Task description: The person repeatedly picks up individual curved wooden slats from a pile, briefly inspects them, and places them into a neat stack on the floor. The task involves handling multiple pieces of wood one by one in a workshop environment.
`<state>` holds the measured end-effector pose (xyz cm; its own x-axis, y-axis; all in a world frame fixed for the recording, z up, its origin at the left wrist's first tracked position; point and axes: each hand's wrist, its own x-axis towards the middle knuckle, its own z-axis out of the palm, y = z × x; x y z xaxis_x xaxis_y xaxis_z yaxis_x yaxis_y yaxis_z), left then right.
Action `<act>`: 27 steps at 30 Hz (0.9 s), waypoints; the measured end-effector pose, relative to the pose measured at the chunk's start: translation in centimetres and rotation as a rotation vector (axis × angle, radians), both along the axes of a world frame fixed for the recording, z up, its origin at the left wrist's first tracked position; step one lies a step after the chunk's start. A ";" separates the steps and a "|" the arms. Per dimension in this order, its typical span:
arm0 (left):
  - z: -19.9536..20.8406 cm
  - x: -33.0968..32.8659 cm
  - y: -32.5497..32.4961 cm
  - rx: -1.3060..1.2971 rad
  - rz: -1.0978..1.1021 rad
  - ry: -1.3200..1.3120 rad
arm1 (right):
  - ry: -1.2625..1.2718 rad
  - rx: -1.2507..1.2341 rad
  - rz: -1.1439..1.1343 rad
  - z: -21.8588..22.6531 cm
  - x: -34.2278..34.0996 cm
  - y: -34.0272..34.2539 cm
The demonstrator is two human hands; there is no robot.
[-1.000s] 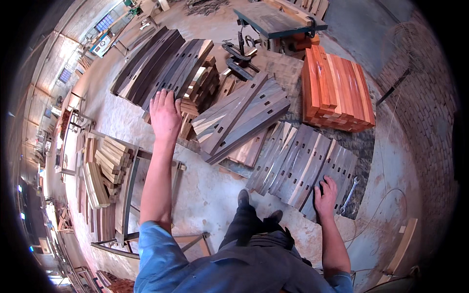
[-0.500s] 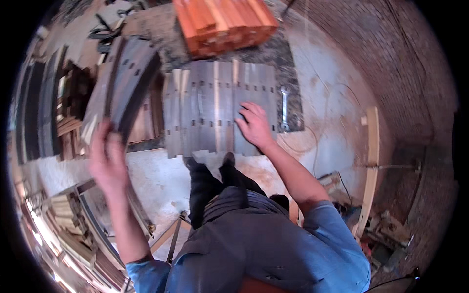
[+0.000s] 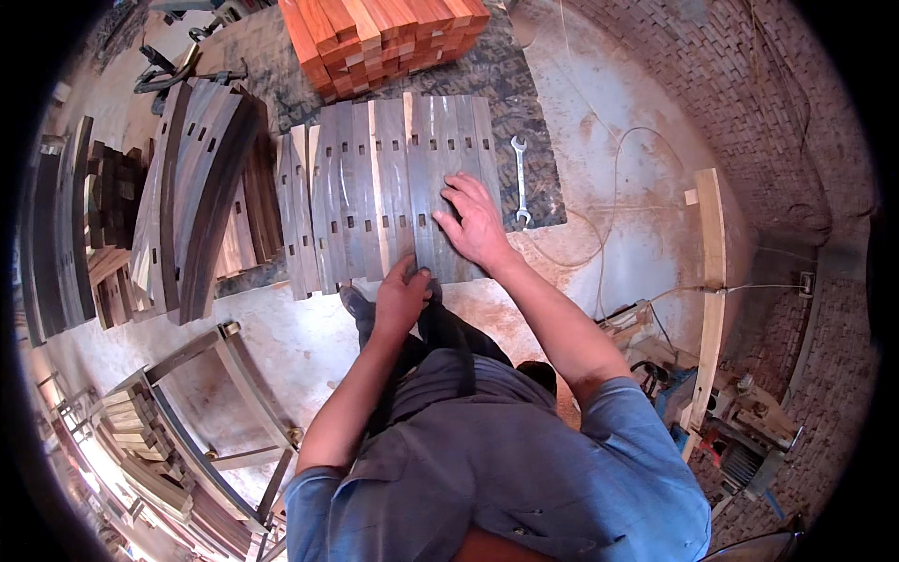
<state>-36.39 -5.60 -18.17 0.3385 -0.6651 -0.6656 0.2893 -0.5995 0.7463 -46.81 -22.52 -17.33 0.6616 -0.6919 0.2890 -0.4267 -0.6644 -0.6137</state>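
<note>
Dark, mortised wooden slats (image 3: 361,178) lie side by side in a row on the table, each with small rectangular slots. My right hand (image 3: 476,223) rests on the right part of the row, open, with its fingers spread over the wood. At the near edge, my left hand (image 3: 403,298) has its fingers curled against the end of one slat (image 3: 423,260), thumb and forefinger on it. How far the fingers reach beneath the wood is hidden.
Reddish wooden bars (image 3: 384,47) are stacked at the table's far side. An open-ended wrench (image 3: 521,183) lies right of the row. More curved slats (image 3: 201,187) stand piled at left, near a black clamp (image 3: 169,75). A metal frame (image 3: 211,375) stands at lower left.
My left hand has come from the curved slats at left across to the row's near edge. My right hand remains on the row. The view has shifted slightly.
</note>
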 end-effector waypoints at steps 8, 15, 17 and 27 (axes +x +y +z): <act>0.6 -1.0 -0.1 0.005 0.158 0.066 | -0.008 -0.011 -0.007 -0.1 -0.1 -0.1; 4.7 0.8 1.1 0.043 -0.093 -0.666 | 0.031 -0.029 -0.019 0.2 -0.4 -0.2; 5.3 1.2 2.2 -0.017 -0.094 -0.894 | 0.044 -0.024 -0.028 1.2 0.0 0.1; 10.0 3.8 5.4 -0.029 0.040 -0.420 | -0.630 1.945 -0.183 1.5 6.4 5.2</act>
<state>-32.57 -0.20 -8.12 0.6027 -0.6621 -0.4454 -0.0212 -0.5713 0.8205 -40.43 -17.29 -15.83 0.6880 -0.3394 -0.6415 0.1099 0.9224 -0.3702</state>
